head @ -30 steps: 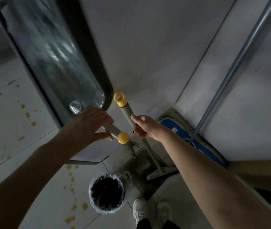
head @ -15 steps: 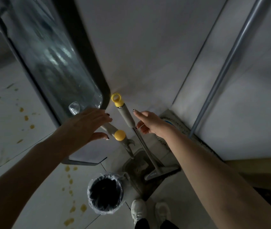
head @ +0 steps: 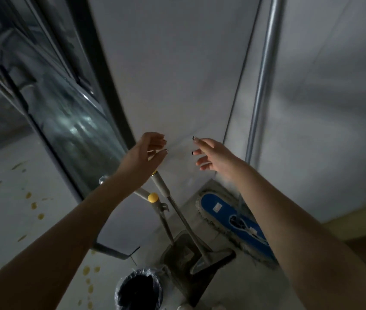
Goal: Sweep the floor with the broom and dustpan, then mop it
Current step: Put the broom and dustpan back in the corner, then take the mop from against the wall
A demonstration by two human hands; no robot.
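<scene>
- Broom point(head: 161, 186) & dustpan point(head: 177, 253) are stood together at 6 o'clock of the hands, untouched.
- Mop point(head: 217, 204) is seen at 3 o'clock of dustpan.
- L hand point(head: 142, 156) & R hand point(head: 214, 156) are raised apart, fingers loosely spread, nothing held.
- Bin point(head: 139, 291) is set at 7 o'clock of dustpan.

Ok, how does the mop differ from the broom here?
The mop has a wide blue fringed head; the broom has a narrow grey one. The mop's metal pole runs up out of frame; the broom's shorter grey handle tops out behind the left hand. Both stand propped against the wall.
</scene>
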